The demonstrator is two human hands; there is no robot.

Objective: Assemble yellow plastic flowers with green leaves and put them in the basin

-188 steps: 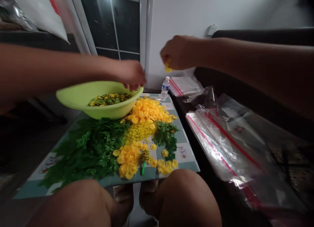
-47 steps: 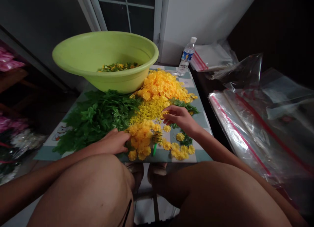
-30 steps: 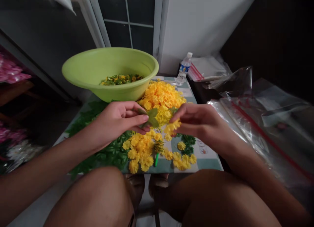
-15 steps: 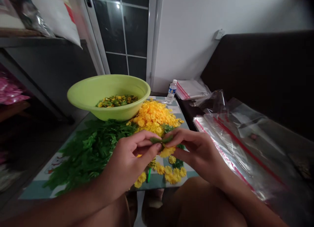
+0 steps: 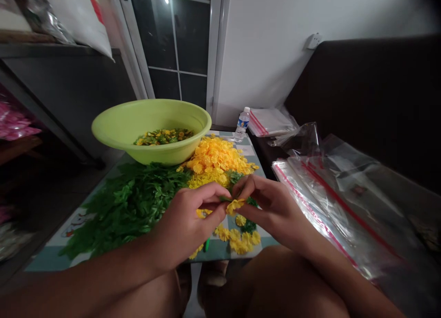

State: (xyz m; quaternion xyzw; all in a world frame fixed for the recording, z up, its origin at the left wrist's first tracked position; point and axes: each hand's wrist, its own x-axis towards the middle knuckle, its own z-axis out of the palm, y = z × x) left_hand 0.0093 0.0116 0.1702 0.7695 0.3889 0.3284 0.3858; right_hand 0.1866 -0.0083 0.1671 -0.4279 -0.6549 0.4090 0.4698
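Left hand (image 5: 186,224) pinches a green leaf piece (image 5: 224,198); right hand (image 5: 272,208) pinches a yellow artificial flower (image 5: 235,204). The fingertips meet and press the pieces together above the counter (image 5: 215,250), with the green basin (image 5: 161,155) beyond.

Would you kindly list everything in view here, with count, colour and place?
flower: one, yellow with green part, in both hands' grip
basin: one, lime green, far left on table, holding yellow-green pieces
leaf pile: one, dark green, table left
petal pile: one, yellow, beside basin
loose flowers: several, yellow, table near edge
bottle: one, clear, beyond table
zip bags: many, clear with red strips, right
table: one, teal-white checked, before the knees
left hand: one, left of flower
right hand: one, right of flower
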